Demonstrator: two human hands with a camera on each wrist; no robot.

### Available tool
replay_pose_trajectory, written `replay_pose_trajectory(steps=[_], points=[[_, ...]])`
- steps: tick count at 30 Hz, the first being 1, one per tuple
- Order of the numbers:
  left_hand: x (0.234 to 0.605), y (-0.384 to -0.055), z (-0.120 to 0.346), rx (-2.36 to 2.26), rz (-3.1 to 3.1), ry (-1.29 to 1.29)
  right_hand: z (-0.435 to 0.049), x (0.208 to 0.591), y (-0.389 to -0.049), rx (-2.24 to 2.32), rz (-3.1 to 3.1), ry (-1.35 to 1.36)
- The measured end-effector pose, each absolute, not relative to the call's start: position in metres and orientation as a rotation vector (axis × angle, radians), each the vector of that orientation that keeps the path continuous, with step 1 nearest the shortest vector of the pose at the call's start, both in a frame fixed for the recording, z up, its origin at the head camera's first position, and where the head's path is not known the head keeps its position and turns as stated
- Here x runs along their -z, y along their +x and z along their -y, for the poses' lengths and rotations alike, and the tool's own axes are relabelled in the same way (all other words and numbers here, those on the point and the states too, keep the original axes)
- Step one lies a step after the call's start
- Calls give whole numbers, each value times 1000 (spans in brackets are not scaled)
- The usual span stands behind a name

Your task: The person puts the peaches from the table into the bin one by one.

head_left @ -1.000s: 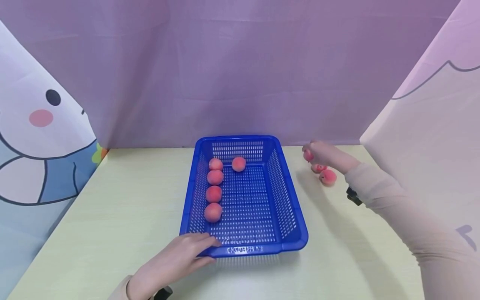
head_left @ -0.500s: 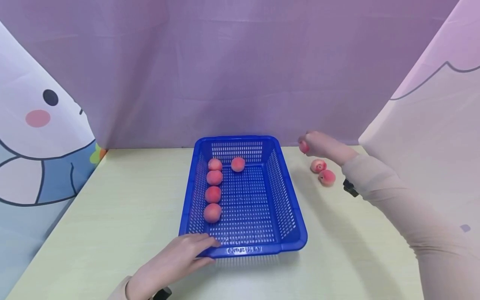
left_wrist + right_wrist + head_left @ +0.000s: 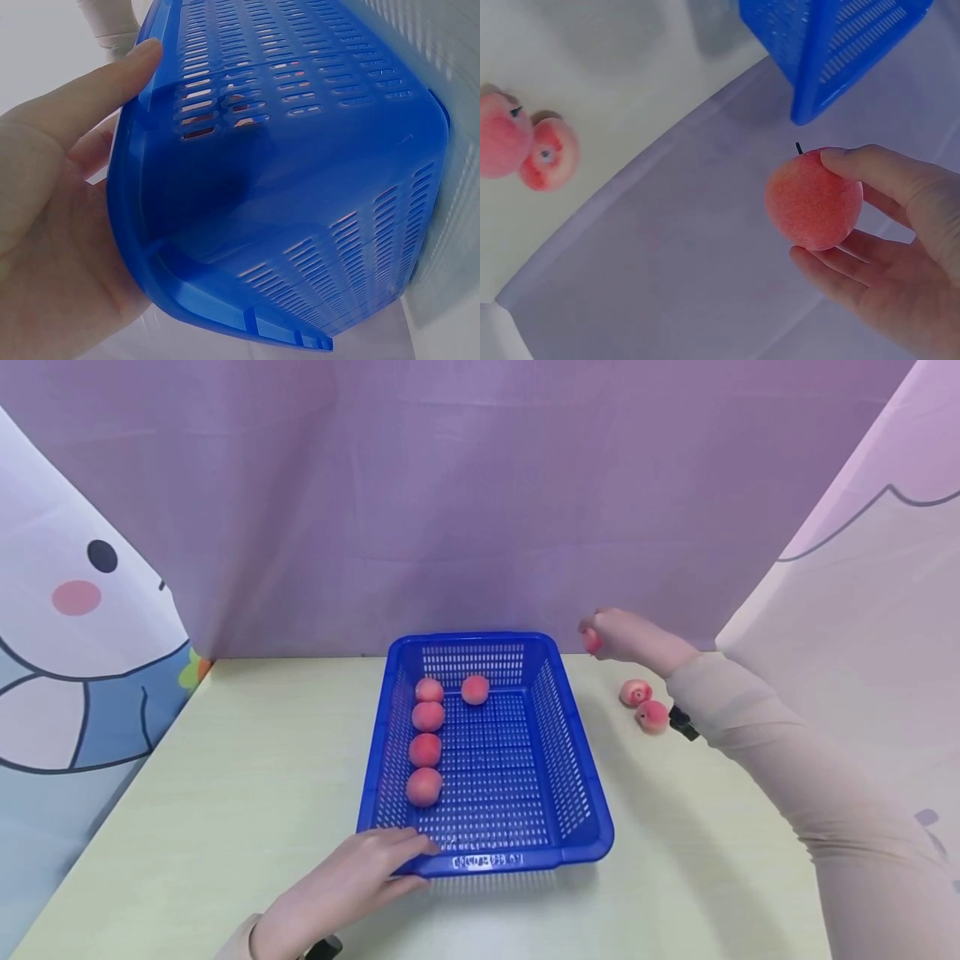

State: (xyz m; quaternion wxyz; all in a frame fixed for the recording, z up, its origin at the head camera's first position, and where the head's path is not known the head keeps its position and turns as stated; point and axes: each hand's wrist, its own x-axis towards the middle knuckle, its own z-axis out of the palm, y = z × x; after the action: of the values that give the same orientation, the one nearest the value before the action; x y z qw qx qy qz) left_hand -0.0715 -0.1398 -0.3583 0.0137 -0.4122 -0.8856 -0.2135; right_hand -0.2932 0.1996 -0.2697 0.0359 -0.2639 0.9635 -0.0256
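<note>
A blue plastic basket with slotted walls stands mid-table in the head view. Several pinkish-red peaches form a row along its left wall, and another peach sits near the far wall. My left hand grips the basket's near left rim, its thumb outside and fingers over the edge. Beyond the far right corner, my right hand holds a peach in the air. The right wrist view shows this fuzzy peach, dark stem upward, pinched between thumb and fingers.
Two more peaches, one farther back and one nearer, lie side by side on the pale table right of the basket. A purple cloth hangs behind the table, with printed cloths at both sides.
My right hand has lifted the peach off the table and moved it up and left, towards the basket. The two table peaches are now uncovered. My left hand has stayed on the rim.
</note>
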Motion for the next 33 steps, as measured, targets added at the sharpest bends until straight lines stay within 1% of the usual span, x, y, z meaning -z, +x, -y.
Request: replay_pose_trajectory(steps=[17, 33], points=[[360, -72, 140, 662, 2743, -1288, -162, 258, -299, 55, -2961, -928], [360, -73, 140, 655, 2690, -1291, -125, 258, -304, 101, -2916, -928]])
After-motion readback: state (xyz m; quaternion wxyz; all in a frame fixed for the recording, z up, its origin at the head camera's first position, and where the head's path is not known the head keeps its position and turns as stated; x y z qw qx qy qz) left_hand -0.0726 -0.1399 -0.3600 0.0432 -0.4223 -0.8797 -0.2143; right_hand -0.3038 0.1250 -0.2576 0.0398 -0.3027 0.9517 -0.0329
